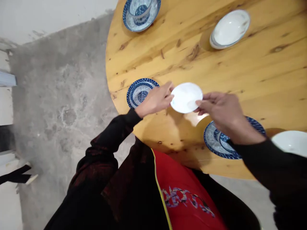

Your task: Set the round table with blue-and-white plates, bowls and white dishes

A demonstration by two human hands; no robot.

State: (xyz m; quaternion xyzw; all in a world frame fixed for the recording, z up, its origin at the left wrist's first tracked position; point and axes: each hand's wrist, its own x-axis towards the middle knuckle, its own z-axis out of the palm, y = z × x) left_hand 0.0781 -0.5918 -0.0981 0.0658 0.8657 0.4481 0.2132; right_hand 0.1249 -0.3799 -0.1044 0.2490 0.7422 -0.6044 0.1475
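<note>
A small white plate (186,98) is held above the wooden table, between my two hands. My left hand (157,98) pinches its left rim. On the opposite side, the thumb and fingers of my right hand (222,110) grip its right rim. Beneath my left hand and partly hidden by it lies a blue-patterned plate (134,92) with a smaller patterned dish on it. Another blue-patterned plate (213,139) with a smaller patterned piece on top sits under my right wrist, which covers part of both.
A round wooden table (172,57) spans the upper right. At its far left edge a glass bowl (140,16) stands in a blue-patterned plate (140,28). Stacked white bowls (230,27) are at upper right. A white dish (291,142) lies at the right edge. Concrete floor (64,89) shows left.
</note>
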